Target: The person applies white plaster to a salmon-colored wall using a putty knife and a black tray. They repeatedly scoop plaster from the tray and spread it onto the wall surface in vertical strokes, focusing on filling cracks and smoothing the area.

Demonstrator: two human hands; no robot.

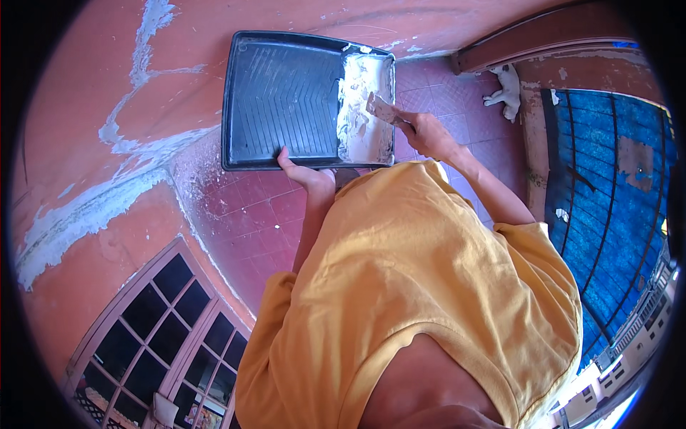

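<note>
A black ribbed paint tray is held up in front of me, close to the wall. My left hand grips its near edge, thumb over the rim and the other fingers mostly hidden beneath. White filler paste lies smeared along the tray's right end. My right hand is closed round the handle of a putty knife. The knife's blade, coated with paste, points left over the white filler; whether it touches the paste I cannot tell.
The orange wall carries rough white patches of filler. Red tiles cover the floor. A white animal lies at the far right beside a ledge. Blue sheeting behind bars stands on the right, a paned window lower left.
</note>
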